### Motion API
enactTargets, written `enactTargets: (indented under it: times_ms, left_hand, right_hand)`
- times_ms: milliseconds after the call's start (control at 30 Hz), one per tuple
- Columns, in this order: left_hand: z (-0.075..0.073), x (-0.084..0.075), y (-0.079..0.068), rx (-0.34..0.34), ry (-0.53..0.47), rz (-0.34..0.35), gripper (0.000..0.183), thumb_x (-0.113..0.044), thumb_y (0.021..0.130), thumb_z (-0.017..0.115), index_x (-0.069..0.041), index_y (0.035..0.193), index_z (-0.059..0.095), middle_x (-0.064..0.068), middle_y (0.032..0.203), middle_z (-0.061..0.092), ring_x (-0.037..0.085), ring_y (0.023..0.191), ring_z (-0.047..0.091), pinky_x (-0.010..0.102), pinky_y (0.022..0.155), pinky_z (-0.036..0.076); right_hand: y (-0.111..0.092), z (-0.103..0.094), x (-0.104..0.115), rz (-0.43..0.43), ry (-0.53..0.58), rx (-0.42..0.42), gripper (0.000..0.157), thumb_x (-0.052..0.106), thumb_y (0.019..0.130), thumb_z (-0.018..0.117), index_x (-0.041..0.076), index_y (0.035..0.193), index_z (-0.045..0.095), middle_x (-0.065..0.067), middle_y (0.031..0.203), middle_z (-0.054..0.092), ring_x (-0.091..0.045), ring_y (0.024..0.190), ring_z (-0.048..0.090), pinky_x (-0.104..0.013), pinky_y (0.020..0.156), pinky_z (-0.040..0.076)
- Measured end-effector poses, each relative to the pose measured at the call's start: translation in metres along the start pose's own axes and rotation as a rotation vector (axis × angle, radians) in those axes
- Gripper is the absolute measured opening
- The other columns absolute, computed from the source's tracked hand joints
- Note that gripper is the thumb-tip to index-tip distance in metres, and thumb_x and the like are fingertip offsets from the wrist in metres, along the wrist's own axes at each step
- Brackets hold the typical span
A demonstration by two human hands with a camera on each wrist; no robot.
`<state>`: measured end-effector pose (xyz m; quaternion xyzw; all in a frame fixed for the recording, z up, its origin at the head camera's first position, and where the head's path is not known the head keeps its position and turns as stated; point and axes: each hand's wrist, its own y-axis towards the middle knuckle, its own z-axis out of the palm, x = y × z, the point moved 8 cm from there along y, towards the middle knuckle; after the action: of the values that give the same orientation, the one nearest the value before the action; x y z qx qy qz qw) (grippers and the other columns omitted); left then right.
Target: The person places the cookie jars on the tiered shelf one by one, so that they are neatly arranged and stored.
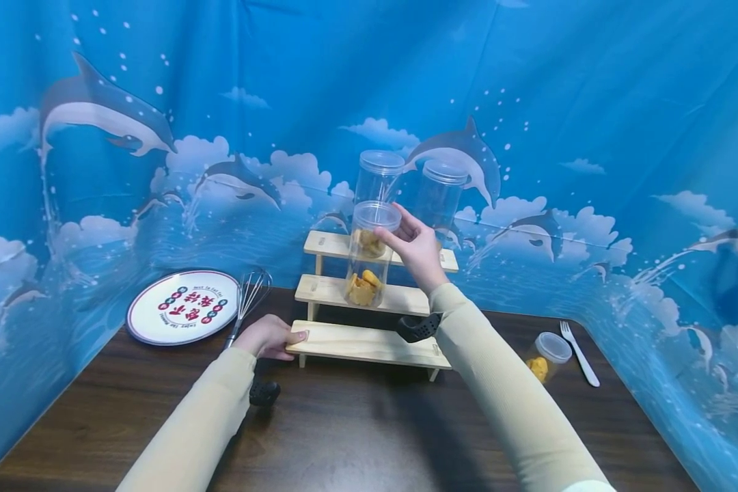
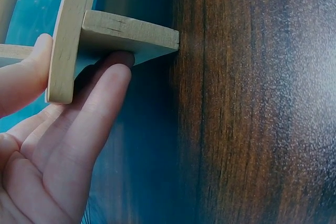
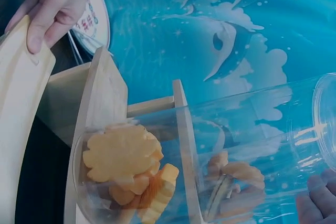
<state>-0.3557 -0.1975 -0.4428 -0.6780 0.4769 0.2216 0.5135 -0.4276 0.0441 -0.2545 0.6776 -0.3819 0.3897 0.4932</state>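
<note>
My right hand (image 1: 415, 246) grips a tall clear jar (image 1: 369, 263) near its lid, thumb on one side and fingers on the other. Yellow biscuits (image 3: 123, 156) lie at the bottom of this jar, some of them flower-shaped. The jar is upright at the middle step of a three-tier wooden rack (image 1: 369, 343); whether its base touches the step I cannot tell. At the left end of the lowest step, my left hand (image 1: 273, 336) pinches the board, thumb above and fingers underneath, as the left wrist view shows. Two more clear jars (image 1: 378, 176) (image 1: 444, 188) stand on the top step.
A white plate with red lettering (image 1: 184, 307) lies on the left, with a whisk (image 1: 246, 301) beside it. To the right, a small lidded jar of yellow pieces (image 1: 549, 355) stands near a white fork (image 1: 580, 354). Blue dolphin-print cloth (image 1: 320, 82) surrounds the dark wooden table (image 1: 332, 437).
</note>
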Motion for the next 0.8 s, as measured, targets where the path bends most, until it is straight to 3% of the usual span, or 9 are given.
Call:
enactTargets:
  times_ms: [367, 600, 800]
  left_hand:
    - [0.002, -0.001, -0.001, 0.004, -0.049, 0.028, 0.037, -0.011, 0.092, 0.063, 0.018, 0.113, 0.053, 0.008, 0.071, 0.054, 0.012, 0.060, 0.060, 0.026, 0.065, 0.060]
    - [0.001, -0.001, 0.001, -0.002, -0.027, 0.023, 0.037, -0.013, 0.092, 0.063, 0.017, 0.112, 0.054, 0.008, 0.071, 0.054, 0.012, 0.059, 0.060, 0.025, 0.063, 0.060]
    - [0.002, -0.001, 0.000, -0.007, -0.022, 0.023, 0.036, -0.014, 0.092, 0.064, 0.016, 0.110, 0.055, 0.007, 0.071, 0.053, 0.012, 0.059, 0.059, 0.024, 0.063, 0.060]
  right_hand:
    - [-0.007, -0.004, 0.003, -0.004, 0.024, 0.054, 0.072, 0.030, 0.088, 0.069, 0.014, 0.148, 0.032, -0.007, 0.147, 0.041, -0.019, 0.132, 0.044, -0.030, 0.107, 0.041]
    - [-0.020, -0.017, 0.007, -0.042, 0.084, 0.086, 0.067, 0.024, 0.089, 0.067, 0.013, 0.147, 0.034, -0.003, 0.148, 0.040, -0.014, 0.134, 0.040, -0.027, 0.106, 0.042]
    - [-0.036, -0.036, 0.005, -0.066, 0.087, 0.059, 0.067, 0.027, 0.087, 0.070, 0.013, 0.145, 0.039, -0.004, 0.145, 0.045, -0.015, 0.132, 0.044, -0.025, 0.105, 0.042]
